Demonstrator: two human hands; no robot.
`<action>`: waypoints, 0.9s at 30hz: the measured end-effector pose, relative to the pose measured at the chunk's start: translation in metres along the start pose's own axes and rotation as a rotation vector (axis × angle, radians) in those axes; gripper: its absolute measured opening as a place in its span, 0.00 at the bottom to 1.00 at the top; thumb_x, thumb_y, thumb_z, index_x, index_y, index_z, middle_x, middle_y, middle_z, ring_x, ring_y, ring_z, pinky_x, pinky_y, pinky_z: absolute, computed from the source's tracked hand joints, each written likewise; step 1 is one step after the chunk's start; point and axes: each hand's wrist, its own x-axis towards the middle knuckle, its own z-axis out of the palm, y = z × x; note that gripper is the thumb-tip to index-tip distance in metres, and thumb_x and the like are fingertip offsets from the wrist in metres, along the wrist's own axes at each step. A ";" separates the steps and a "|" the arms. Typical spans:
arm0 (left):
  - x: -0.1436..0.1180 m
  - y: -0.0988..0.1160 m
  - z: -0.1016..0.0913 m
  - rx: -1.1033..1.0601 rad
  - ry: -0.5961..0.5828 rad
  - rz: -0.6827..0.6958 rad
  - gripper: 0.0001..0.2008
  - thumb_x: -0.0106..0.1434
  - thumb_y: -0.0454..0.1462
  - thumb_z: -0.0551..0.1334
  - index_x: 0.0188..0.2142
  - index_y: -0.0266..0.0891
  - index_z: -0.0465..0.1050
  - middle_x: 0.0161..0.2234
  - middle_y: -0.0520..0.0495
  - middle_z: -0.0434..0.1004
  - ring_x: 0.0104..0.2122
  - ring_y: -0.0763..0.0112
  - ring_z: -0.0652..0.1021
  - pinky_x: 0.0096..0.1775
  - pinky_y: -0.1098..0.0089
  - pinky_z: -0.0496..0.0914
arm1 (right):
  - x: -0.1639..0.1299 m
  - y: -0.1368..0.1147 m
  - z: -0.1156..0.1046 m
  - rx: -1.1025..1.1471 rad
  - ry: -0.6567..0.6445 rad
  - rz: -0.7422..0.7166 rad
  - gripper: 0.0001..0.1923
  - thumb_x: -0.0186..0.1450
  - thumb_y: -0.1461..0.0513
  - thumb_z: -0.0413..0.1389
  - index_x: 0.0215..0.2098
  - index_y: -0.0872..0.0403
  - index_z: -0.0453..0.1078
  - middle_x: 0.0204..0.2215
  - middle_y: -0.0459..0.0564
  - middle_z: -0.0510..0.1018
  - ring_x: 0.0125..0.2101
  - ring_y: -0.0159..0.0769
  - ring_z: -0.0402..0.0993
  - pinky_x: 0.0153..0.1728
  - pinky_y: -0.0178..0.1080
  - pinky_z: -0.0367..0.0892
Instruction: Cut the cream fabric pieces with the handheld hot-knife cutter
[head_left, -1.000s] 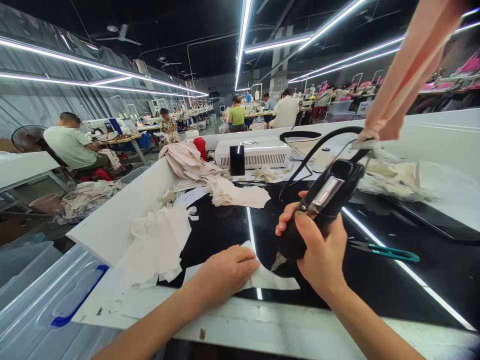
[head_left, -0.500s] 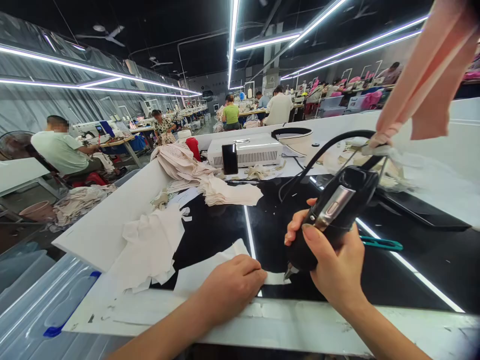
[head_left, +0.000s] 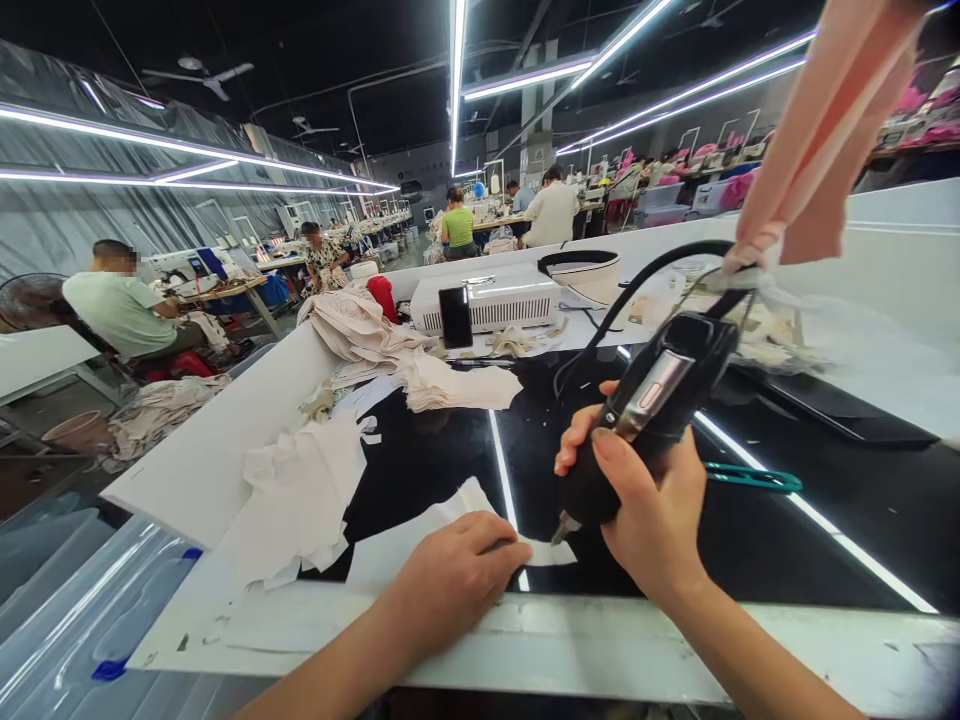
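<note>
left hand flat on fabric piece | right hand grips cutter

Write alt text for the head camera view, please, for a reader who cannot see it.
The right hand grips a black corded cutting tool, tip down at a white fabric piece that the left hand presses flat on a glossy black table. Teal snips lie nearby.

I can't see the white fabric piece whole: my left hand covers the part under its fingers. The black tool is wrapped by my right hand, its grip hidden behind those fingers. The pink cloth above runs off the top edge.
</note>
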 end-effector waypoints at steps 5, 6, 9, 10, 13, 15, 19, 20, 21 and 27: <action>-0.001 0.001 0.002 -0.010 0.004 -0.008 0.12 0.77 0.29 0.56 0.52 0.38 0.77 0.44 0.44 0.81 0.42 0.63 0.82 0.46 0.66 0.81 | 0.003 0.006 0.014 0.001 -0.016 0.003 0.17 0.65 0.53 0.70 0.44 0.46 0.70 0.31 0.41 0.79 0.25 0.33 0.75 0.29 0.38 0.75; -0.001 0.001 0.002 -0.011 0.002 -0.008 0.12 0.77 0.29 0.56 0.52 0.38 0.77 0.45 0.44 0.81 0.42 0.63 0.82 0.46 0.66 0.81 | 0.002 0.007 0.015 -0.001 -0.022 -0.001 0.16 0.66 0.53 0.70 0.44 0.46 0.69 0.31 0.41 0.79 0.25 0.33 0.75 0.29 0.38 0.75; -0.001 0.001 0.002 -0.007 0.006 -0.003 0.12 0.77 0.28 0.56 0.53 0.38 0.76 0.45 0.44 0.81 0.43 0.64 0.82 0.46 0.67 0.80 | 0.001 0.010 0.018 -0.013 -0.042 -0.018 0.14 0.66 0.55 0.69 0.43 0.46 0.69 0.31 0.40 0.79 0.25 0.32 0.75 0.28 0.37 0.75; -0.001 0.001 0.002 -0.005 0.008 -0.002 0.13 0.77 0.28 0.56 0.54 0.38 0.76 0.45 0.44 0.80 0.43 0.64 0.81 0.46 0.67 0.80 | 0.000 0.011 0.019 -0.019 -0.046 -0.023 0.14 0.67 0.55 0.69 0.42 0.47 0.69 0.31 0.40 0.79 0.25 0.32 0.75 0.28 0.37 0.75; -0.001 0.001 0.002 0.002 0.003 0.003 0.13 0.76 0.28 0.57 0.54 0.38 0.76 0.45 0.44 0.80 0.43 0.64 0.81 0.45 0.68 0.80 | 0.000 0.012 0.019 -0.051 -0.045 -0.030 0.12 0.67 0.56 0.67 0.41 0.47 0.69 0.30 0.41 0.79 0.24 0.32 0.75 0.28 0.37 0.75; -0.001 0.001 0.001 0.014 0.002 0.000 0.13 0.76 0.28 0.57 0.54 0.38 0.76 0.45 0.43 0.79 0.43 0.64 0.80 0.46 0.67 0.80 | 0.000 0.011 0.019 -0.060 -0.045 -0.023 0.12 0.67 0.56 0.67 0.42 0.47 0.69 0.30 0.41 0.79 0.24 0.32 0.75 0.28 0.37 0.75; -0.002 0.000 0.001 0.035 0.024 -0.033 0.13 0.76 0.29 0.57 0.52 0.41 0.78 0.46 0.43 0.78 0.44 0.63 0.79 0.49 0.64 0.80 | 0.001 0.012 0.021 -0.011 -0.037 -0.007 0.15 0.67 0.57 0.67 0.47 0.46 0.68 0.31 0.40 0.79 0.25 0.33 0.75 0.29 0.37 0.75; -0.002 0.000 0.001 0.033 0.025 -0.036 0.13 0.76 0.29 0.57 0.52 0.42 0.78 0.46 0.43 0.77 0.44 0.63 0.79 0.49 0.64 0.80 | 0.001 0.013 0.022 -0.002 -0.033 -0.007 0.15 0.67 0.57 0.67 0.47 0.46 0.68 0.31 0.40 0.78 0.25 0.33 0.75 0.29 0.37 0.75; -0.002 0.000 0.001 0.029 0.024 -0.038 0.13 0.76 0.29 0.57 0.53 0.42 0.78 0.47 0.42 0.77 0.45 0.63 0.79 0.49 0.63 0.80 | 0.001 0.014 0.023 0.002 -0.032 -0.007 0.15 0.67 0.56 0.68 0.47 0.46 0.68 0.31 0.40 0.78 0.25 0.33 0.75 0.29 0.37 0.74; -0.003 -0.001 0.002 0.013 0.011 -0.064 0.13 0.76 0.30 0.58 0.54 0.42 0.78 0.48 0.42 0.77 0.46 0.63 0.79 0.52 0.61 0.80 | 0.002 0.017 0.027 -0.025 -0.035 0.020 0.16 0.67 0.57 0.67 0.48 0.46 0.67 0.30 0.40 0.79 0.25 0.33 0.75 0.27 0.38 0.74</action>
